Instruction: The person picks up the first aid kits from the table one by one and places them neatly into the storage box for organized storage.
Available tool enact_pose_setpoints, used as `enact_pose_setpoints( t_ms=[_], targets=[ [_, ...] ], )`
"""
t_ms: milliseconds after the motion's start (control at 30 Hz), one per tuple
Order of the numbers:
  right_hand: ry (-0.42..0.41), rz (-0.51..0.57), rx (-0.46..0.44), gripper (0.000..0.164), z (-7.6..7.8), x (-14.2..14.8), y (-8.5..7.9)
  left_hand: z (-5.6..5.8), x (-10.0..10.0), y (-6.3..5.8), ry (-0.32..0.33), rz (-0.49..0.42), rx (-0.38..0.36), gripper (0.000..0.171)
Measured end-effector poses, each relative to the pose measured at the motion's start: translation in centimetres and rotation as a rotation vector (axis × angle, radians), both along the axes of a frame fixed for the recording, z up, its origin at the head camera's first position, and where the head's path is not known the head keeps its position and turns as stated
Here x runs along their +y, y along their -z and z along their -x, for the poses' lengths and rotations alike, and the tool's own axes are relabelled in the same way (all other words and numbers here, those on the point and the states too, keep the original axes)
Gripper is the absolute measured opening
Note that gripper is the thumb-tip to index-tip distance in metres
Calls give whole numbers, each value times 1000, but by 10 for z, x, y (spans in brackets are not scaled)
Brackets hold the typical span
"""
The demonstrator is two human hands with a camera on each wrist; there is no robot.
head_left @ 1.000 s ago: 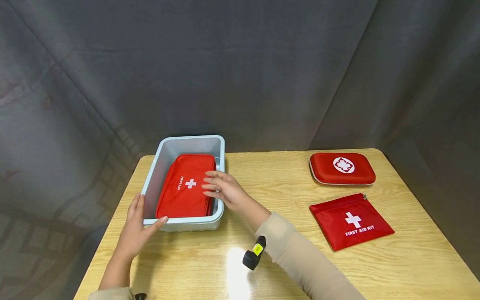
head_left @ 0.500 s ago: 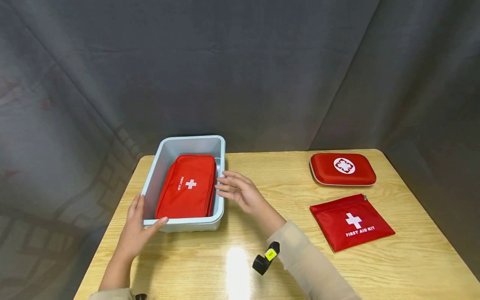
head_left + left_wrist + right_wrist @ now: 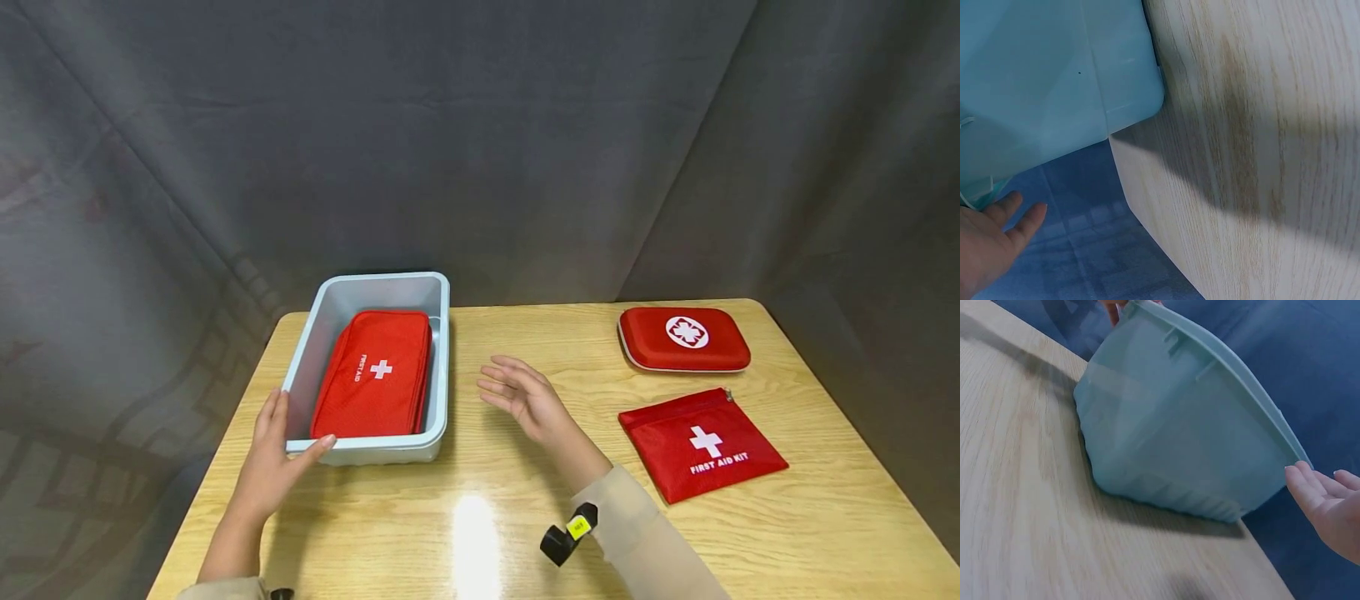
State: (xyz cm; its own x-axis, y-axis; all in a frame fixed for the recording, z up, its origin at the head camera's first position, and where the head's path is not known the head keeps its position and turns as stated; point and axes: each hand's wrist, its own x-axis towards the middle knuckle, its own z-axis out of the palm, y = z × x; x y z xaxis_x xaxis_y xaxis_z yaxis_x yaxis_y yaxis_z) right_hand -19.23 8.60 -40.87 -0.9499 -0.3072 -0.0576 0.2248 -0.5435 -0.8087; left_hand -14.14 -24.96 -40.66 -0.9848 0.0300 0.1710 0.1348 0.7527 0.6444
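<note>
A pale blue plastic bin [image 3: 442, 379] stands at the table's left side, with a red zippered first aid pouch [image 3: 371, 375] lying inside. My left hand [image 3: 270, 462] rests at the bin's near left corner, thumb along the front rim and straight fingers against the left side. In the left wrist view, two straight fingers [image 3: 1027, 226] show beside the bin's outer wall. My right hand [image 3: 528, 400] hangs over the table to the right of the bin, fingers loosely bent and holding nothing. A flat red first aid kit pouch [image 3: 701, 442] lies further right.
A red hard-shell case [image 3: 682, 337] with a white cross emblem sits at the back right of the wooden table [image 3: 540, 333]. Grey curtain [image 3: 480, 150] hangs behind the table and along both sides. A black wrist device [image 3: 570, 533] sticks out from the right sleeve.
My right hand has moved from over the red pouch in the bin, past the right rim, to the right. The left hand, bin and other red kits stay in place.
</note>
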Motion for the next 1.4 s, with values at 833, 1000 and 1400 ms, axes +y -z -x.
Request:
enact_pose_setpoints(
  t_ms=[833, 1000, 1400],
  targets=[
    [210, -26, -98, 24, -30, 51, 38, -1, 0, 1, -7, 16, -8, 89],
    [242, -10, -77, 23, -34, 64, 44, 0, 0, 0, -2, 12, 0, 90],
    [247, 59, -27, 29, -43, 97, 54, 0, -1, 2, -8, 0, -3, 91]
  ],
)
